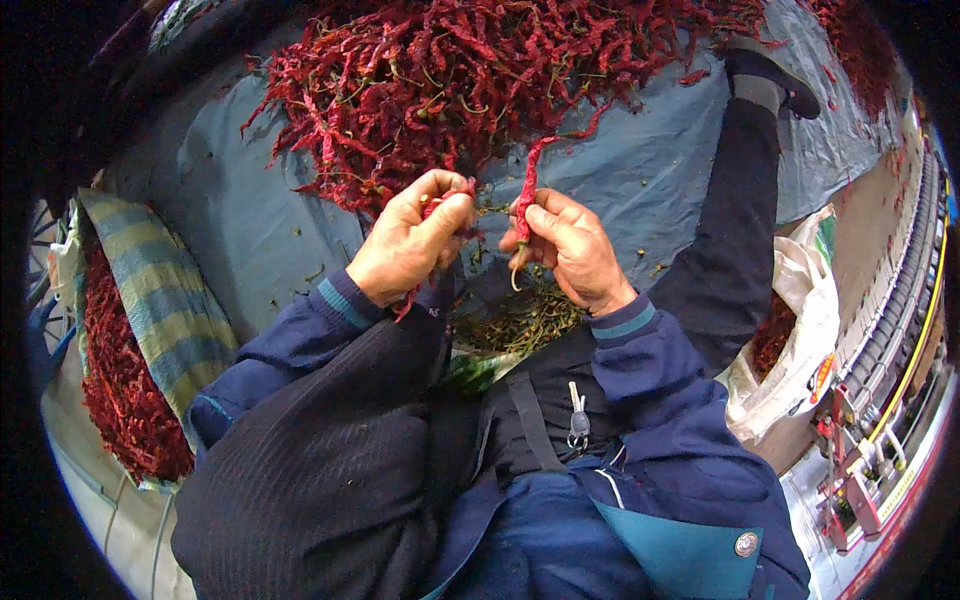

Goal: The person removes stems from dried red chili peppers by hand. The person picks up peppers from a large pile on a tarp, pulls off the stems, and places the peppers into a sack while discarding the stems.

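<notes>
My left hand (411, 236) is closed around a few dried red chili peppers (407, 304), whose ends stick out above the thumb and below the fist. Between the thumb and fingers of my right hand (574, 244) is one long dried red chili (529, 180), upright, its pale curved stem pointing down. The two hands are apart, above my lap. A big heap of dried chilies (450, 90) with stems on lies just beyond them. Below and between my hands is a pile of loose greenish-brown stems (525, 319), partly hidden by my legs.
A blue-grey plastic sheet (240, 157) lies under the heap. At left stands a striped woven sack (161, 277) of red chilies (124, 375). A white sack (810, 292) with red contents sits at right, near a tyre (892, 315). Keys (577, 420) rest on my lap.
</notes>
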The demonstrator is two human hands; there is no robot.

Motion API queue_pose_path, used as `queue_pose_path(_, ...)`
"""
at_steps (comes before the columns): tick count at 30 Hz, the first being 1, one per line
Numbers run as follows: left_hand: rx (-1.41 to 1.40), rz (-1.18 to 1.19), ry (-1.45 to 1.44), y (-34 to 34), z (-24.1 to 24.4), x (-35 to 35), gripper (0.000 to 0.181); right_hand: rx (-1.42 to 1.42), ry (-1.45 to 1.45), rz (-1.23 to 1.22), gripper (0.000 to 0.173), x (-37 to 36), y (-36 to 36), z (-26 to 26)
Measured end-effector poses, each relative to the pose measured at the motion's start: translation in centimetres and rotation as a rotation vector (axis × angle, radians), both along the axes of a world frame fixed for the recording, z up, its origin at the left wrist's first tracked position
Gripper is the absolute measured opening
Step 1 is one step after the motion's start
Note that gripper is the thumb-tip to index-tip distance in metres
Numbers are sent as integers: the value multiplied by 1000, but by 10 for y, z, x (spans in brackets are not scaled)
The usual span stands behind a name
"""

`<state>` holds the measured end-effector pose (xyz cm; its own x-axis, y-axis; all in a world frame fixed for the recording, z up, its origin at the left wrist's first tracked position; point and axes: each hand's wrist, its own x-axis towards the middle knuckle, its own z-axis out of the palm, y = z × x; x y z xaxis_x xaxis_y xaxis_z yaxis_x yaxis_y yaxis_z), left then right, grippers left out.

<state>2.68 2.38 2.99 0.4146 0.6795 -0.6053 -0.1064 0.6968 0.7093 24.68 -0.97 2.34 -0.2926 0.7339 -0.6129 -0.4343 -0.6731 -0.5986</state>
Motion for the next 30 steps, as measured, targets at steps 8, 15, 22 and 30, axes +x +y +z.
queue_pose_path(8,931,-349,254,9,5,3,32,-128,110,-2,20,-17,-13,-7)
queue_pose_path(15,837,-233,226,6,-1,0,21,28,-87,35,18,-17,-8,4)
queue_pose_path(22,508,-273,252,1,11,2,15,411,-451,49,14,-13,-6,12)
queue_pose_path(30,303,-304,124,5,22,0,15,258,-240,110,15,-10,-5,11)
